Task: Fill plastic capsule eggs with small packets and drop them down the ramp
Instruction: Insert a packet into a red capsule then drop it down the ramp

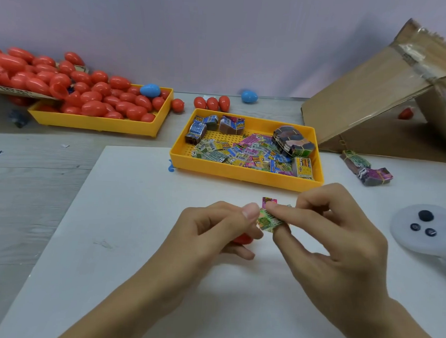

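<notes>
Fingers of both hands meet over the white board [126,215] in front of me: my left hand [213,230] pinches one end of a small green printed packet [268,220] with thumb and forefinger, and a red egg [242,239] shows under its lower fingers, though I cannot tell how it is held. My right hand [337,239] pinches the other end of the same packet, with a pink packet [269,200] peeking up just behind.

Far left, a yellow plastic tray [95,123] is heaped with glossy red eggs [96,102], more spilling onto it from a cardboard flap [19,92]; one blue egg [149,90] lies on the heap at the back right corner. Four red eggs [212,103] stand loose on the counter [35,185] beside the tray, with another blue egg [249,96] near the wall.

In the middle, a second yellow tray [245,174] with a perforated floor holds loose flat packets [246,152] in yellow, blue, pink and green, plus banded bundles [293,141]. Their print is too small to read.

Right of it, two more banded bundles [366,168] lie on the board by the foot of a sloping brown cardboard ramp [370,99] patched with clear tape. A white controller [425,228] with dark buttons rests at the right edge.
</notes>
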Available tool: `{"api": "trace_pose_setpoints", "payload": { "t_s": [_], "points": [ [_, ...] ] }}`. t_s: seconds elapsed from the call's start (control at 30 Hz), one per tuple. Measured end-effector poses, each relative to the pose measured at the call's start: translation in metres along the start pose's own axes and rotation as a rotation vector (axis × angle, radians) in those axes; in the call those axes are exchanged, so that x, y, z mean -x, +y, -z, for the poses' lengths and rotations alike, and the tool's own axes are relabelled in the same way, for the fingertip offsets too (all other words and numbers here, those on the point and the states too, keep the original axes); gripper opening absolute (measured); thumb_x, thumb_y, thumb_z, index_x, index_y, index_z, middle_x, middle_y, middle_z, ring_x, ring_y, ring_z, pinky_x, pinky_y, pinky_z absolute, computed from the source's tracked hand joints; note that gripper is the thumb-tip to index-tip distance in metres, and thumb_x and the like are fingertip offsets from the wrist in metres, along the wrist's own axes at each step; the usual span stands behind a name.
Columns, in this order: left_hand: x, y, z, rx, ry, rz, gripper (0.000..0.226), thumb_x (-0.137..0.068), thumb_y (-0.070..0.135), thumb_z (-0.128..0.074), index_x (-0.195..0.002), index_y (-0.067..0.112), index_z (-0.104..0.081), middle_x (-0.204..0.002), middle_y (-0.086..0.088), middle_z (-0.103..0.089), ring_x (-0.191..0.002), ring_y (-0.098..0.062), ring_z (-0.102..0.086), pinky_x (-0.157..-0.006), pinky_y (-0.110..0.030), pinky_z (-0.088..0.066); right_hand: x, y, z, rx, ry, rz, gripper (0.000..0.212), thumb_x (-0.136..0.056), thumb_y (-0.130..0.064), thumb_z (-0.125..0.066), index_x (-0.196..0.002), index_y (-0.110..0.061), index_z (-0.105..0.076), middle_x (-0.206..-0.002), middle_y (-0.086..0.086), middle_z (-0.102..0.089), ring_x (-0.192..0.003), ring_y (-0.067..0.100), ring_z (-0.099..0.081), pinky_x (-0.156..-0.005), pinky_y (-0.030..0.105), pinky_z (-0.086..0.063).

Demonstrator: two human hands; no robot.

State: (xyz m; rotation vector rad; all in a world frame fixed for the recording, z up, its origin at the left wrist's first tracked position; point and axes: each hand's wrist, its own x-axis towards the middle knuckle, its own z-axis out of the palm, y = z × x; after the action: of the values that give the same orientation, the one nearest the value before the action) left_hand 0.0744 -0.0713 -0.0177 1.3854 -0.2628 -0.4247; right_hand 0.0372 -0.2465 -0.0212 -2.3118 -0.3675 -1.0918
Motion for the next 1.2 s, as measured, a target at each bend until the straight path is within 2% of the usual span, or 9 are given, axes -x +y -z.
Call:
{"api": "trace_pose_setpoints", "payload": {
  "t_s": [0.17,0.23,0.33,0.4,0.57,0.77,0.97,1.1,1.2],
  "points": [
    [0.0,-0.001,0.003,-0.036,-0.019,-0.05,0.014,-0.077,0.02,-0.077,-0.08,0.007,-0.082,-0.097,-0.004,-0.071,-0.079,-0.02,-0.068,-0.071,-0.025,-0.056,0.002,0.0,-0.001,0.041,-0.101,0.067,0.019,-0.08,-0.006,-0.072,-0.096,-0.011,-0.079,-0.083,0.006,-0.057,-0.069,0.02,-0.054,-0.055,0.029,-0.041],
    [0.0,-0.001,0.005,-0.114,0.012,-0.12,0.015,-0.077,0.021,-0.077,-0.079,0.006,-0.081,-0.096,-0.001,-0.07,-0.075,-0.02,-0.066,-0.071,-0.025,-0.057,0.0,0.002,0.002,-0.023,-0.156,0.011,0.028,-0.08,-0.008,-0.067,-0.105,-0.014,-0.077,-0.093,0.003,-0.058,-0.081,0.016,-0.057,-0.061,0.027,-0.043],
    [-0.001,-0.002,0.008,-0.338,0.06,-0.251,0.013,-0.076,0.021,-0.078,-0.072,0.008,-0.077,-0.095,0.005,-0.068,-0.077,-0.017,-0.067,-0.072,-0.022,-0.055,-0.006,0.005,0.009,-0.17,-0.236,-0.075,0.042,-0.079,-0.016,-0.057,-0.119,-0.018,-0.07,-0.114,0.001,-0.059,-0.109,0.015,-0.059,-0.08,0.027,-0.049],
    [-0.001,-0.003,0.01,-0.423,0.073,-0.313,0.011,-0.075,0.021,-0.079,-0.069,0.013,-0.076,-0.095,0.006,-0.066,-0.081,-0.019,-0.068,-0.072,-0.02,-0.054,-0.008,0.006,0.013,-0.238,-0.295,-0.074,0.044,-0.078,-0.016,-0.054,-0.119,-0.019,-0.069,-0.12,0.0,-0.06,-0.116,0.017,-0.058,-0.087,0.029,-0.049],
    [-0.002,-0.004,0.01,-0.503,0.08,-0.412,0.008,-0.076,0.018,-0.08,-0.075,0.01,-0.078,-0.096,0.005,-0.065,-0.085,-0.019,-0.068,-0.072,-0.019,-0.055,-0.008,0.004,0.013,-0.266,-0.342,-0.063,0.032,-0.079,-0.016,-0.057,-0.106,-0.019,-0.075,-0.115,-0.002,-0.064,-0.112,0.018,-0.06,-0.083,0.031,-0.05],
    [0.001,0.003,0.011,-0.738,0.122,-0.567,0.007,-0.078,0.02,-0.078,-0.076,0.015,-0.074,-0.102,0.002,-0.065,-0.083,-0.015,-0.065,-0.074,-0.015,-0.05,-0.008,0.006,0.011,-0.234,-0.344,-0.065,0.028,-0.081,-0.02,-0.059,-0.103,-0.02,-0.076,-0.116,-0.003,-0.063,-0.112,0.017,-0.058,-0.081,0.03,-0.049],
    [0.003,0.005,0.01,-0.772,0.131,-0.606,0.006,-0.078,0.021,-0.079,-0.078,0.017,-0.073,-0.103,0.003,-0.064,-0.085,-0.014,-0.063,-0.074,-0.014,-0.049,-0.007,0.007,0.012,-0.213,-0.365,-0.066,0.017,-0.082,-0.023,-0.059,-0.09,-0.02,-0.074,-0.117,-0.007,-0.06,-0.114,0.016,-0.056,-0.081,0.028,-0.047],
    [0.004,0.004,0.009,-0.763,0.097,-0.613,0.007,-0.078,0.02,-0.08,-0.079,0.015,-0.075,-0.104,0.003,-0.064,-0.086,-0.015,-0.064,-0.072,-0.019,-0.051,-0.007,0.008,0.012,-0.242,-0.453,-0.063,0.012,-0.083,-0.027,-0.062,-0.092,-0.026,-0.07,-0.121,-0.013,-0.056,-0.118,0.016,-0.055,-0.083,0.027,-0.046],
    [0.004,0.004,0.009,-0.711,0.064,-0.6,0.013,-0.081,0.025,-0.078,-0.08,0.012,-0.077,-0.104,0.001,-0.064,-0.085,-0.018,-0.065,-0.072,-0.021,-0.052,-0.006,0.009,0.012,-0.285,-0.452,-0.04,0.009,-0.085,-0.025,-0.066,-0.091,-0.022,-0.071,-0.117,-0.01,-0.059,-0.111,0.016,-0.058,-0.085,0.023,-0.044]
  ]
}}
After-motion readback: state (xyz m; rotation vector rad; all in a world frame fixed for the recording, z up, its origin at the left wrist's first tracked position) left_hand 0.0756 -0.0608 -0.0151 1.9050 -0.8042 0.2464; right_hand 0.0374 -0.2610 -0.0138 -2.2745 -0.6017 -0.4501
